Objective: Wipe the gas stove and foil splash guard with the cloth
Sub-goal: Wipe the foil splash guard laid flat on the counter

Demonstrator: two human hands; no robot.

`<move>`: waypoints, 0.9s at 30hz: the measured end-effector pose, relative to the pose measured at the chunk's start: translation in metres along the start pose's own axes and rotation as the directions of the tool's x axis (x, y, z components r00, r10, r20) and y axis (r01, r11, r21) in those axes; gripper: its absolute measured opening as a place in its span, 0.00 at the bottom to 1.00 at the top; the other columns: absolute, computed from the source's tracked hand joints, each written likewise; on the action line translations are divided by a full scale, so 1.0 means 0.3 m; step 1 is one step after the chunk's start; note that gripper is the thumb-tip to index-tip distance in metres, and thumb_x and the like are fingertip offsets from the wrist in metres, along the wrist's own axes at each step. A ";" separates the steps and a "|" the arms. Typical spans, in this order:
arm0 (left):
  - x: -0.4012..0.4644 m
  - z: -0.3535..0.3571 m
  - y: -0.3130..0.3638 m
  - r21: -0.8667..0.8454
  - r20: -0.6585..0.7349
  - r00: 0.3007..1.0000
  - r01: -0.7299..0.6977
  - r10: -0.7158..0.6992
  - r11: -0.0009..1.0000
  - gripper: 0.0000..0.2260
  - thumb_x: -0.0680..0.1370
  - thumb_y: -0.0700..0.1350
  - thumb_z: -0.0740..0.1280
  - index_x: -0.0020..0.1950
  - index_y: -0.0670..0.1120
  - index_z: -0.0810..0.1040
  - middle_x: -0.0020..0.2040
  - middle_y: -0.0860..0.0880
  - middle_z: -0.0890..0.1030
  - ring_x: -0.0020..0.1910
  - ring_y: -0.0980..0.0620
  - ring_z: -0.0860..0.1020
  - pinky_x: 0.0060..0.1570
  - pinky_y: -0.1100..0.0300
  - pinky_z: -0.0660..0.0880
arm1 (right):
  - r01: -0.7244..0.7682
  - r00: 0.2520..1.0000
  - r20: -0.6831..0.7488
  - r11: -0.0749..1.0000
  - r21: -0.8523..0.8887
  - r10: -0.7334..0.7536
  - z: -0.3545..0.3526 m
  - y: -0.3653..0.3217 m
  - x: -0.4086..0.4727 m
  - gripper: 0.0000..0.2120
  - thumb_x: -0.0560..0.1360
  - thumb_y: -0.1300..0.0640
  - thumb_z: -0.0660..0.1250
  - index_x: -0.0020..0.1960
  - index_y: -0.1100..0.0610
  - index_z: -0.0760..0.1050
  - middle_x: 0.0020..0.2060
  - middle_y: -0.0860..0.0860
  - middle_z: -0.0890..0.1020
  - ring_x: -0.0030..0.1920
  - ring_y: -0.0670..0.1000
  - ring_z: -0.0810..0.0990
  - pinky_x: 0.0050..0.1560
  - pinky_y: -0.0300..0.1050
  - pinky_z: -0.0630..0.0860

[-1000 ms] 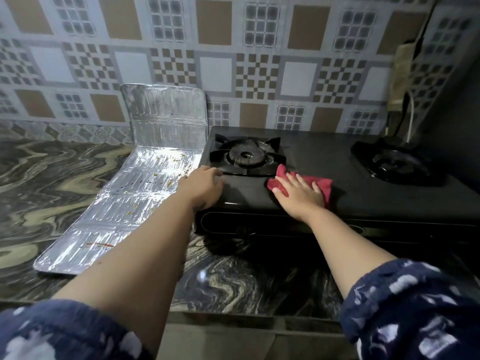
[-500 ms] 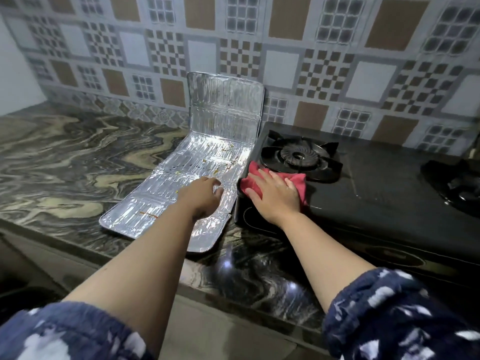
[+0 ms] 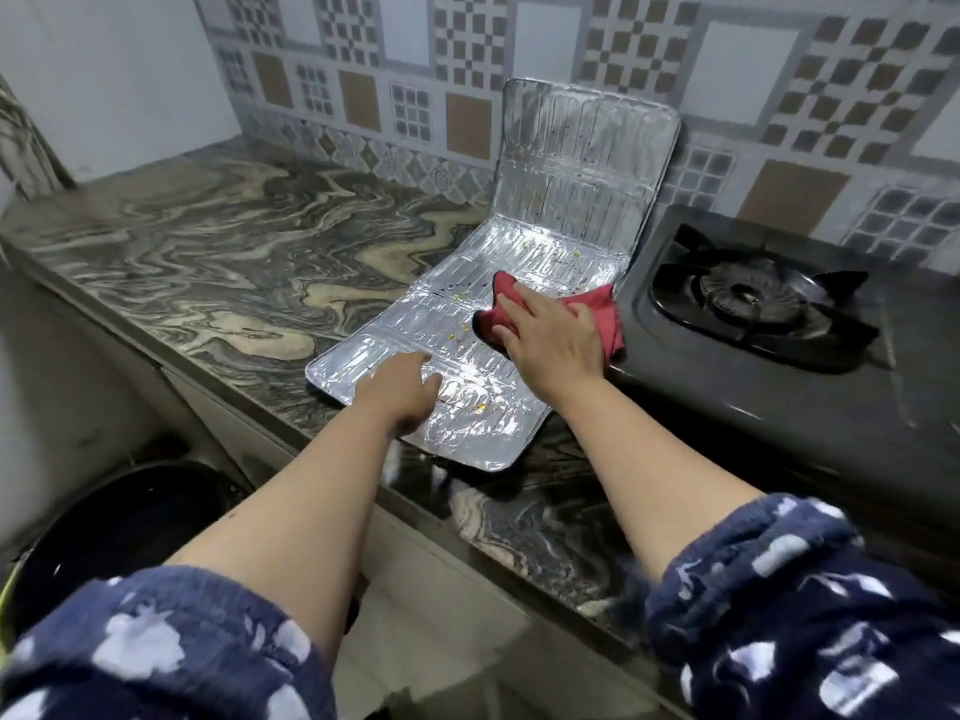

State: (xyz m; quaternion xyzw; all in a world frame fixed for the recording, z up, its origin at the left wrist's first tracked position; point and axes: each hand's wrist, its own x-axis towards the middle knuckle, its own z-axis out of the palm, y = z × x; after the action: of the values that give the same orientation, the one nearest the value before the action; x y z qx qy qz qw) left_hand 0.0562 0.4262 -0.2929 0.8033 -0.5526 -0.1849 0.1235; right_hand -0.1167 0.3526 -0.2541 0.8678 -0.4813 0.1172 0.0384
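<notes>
My right hand (image 3: 553,341) hides most of the cloth (image 3: 605,314), fingers spread flat. Left hand (image 3: 402,394) presses the guard (image 3: 519,283), fingers straight; it runs near-left to far-right, far panel upright.

Marbled countertop (image 3: 218,252) carries the foil splash guard (image 3: 467,387); beside it, gas stove (image 3: 753,387).

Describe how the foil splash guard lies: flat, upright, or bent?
Bent. The guard's far panel stands tilted up against the tiled wall, while its near panels lie flat on the counter.
</notes>
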 end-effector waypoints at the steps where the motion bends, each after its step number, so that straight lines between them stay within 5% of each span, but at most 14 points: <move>1: 0.007 0.007 -0.025 -0.008 0.004 1.000 0.016 -0.016 1.000 0.22 0.80 0.53 0.57 0.73 0.48 0.63 0.74 0.46 0.66 0.72 0.45 0.66 0.70 0.45 0.63 | 0.026 1.000 0.016 0.999 0.030 -0.027 0.024 -0.030 0.011 0.23 0.81 0.44 0.49 0.75 0.47 0.58 0.76 0.45 0.59 0.73 0.50 0.62 0.67 0.54 0.60; 5: 0.036 0.032 -0.129 0.024 -0.008 0.998 0.062 -0.061 0.998 0.23 0.80 0.52 0.59 0.73 0.48 0.63 0.73 0.46 0.66 0.72 0.46 0.65 0.70 0.45 0.61 | 0.063 0.967 0.228 0.975 0.211 -0.112 0.200 -0.150 0.000 0.23 0.82 0.46 0.51 0.76 0.50 0.59 0.77 0.46 0.57 0.71 0.55 0.66 0.67 0.51 0.65; 8: 0.050 0.048 -0.207 0.070 -0.012 0.998 0.070 -0.069 0.995 0.22 0.80 0.50 0.58 0.73 0.47 0.62 0.75 0.47 0.62 0.75 0.48 0.59 0.72 0.39 0.55 | 0.085 0.902 0.400 0.973 0.213 -0.166 0.353 -0.208 -0.083 0.23 0.82 0.46 0.48 0.76 0.46 0.55 0.78 0.46 0.53 0.76 0.53 0.56 0.72 0.53 0.57; 13: 0.096 0.052 -0.339 0.172 -0.068 0.996 0.077 -0.066 0.982 0.25 0.79 0.51 0.59 0.75 0.47 0.58 0.79 0.49 0.47 0.78 0.48 0.44 0.73 0.37 0.44 | 0.239 0.894 0.366 0.966 0.096 -0.258 0.372 -0.176 -0.039 0.27 0.75 0.34 0.41 0.73 0.34 0.54 0.77 0.45 0.56 0.75 0.54 0.56 0.69 0.56 0.56; 17: 0.134 0.047 -0.421 0.164 -0.134 0.986 0.122 -0.100 0.979 0.32 0.77 0.60 0.60 0.77 0.52 0.54 0.78 0.45 0.37 0.76 0.42 0.36 0.71 0.36 0.41 | 0.295 0.860 0.396 0.947 0.127 -0.321 0.408 -0.140 -0.030 0.30 0.72 0.32 0.38 0.74 0.34 0.46 0.77 0.42 0.49 0.78 0.49 0.45 0.75 0.60 0.41; 27: 0.178 0.062 -0.571 0.192 -0.076 0.997 0.035 -0.021 0.981 0.35 0.76 0.66 0.51 0.78 0.50 0.49 0.79 0.48 0.43 0.78 0.50 0.42 0.73 0.39 0.40 | 0.127 0.920 0.337 0.967 0.219 -0.197 0.452 -0.313 0.022 0.31 0.78 0.36 0.46 0.77 0.43 0.41 0.78 0.42 0.49 0.77 0.46 0.39 0.74 0.61 0.37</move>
State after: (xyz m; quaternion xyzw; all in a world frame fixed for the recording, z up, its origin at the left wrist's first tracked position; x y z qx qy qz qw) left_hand 0.2096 0.4380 -0.3873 0.8255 -0.5515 -0.1024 0.0627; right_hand -0.0114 0.3729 -0.3797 0.9112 -0.3927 0.0004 -0.1242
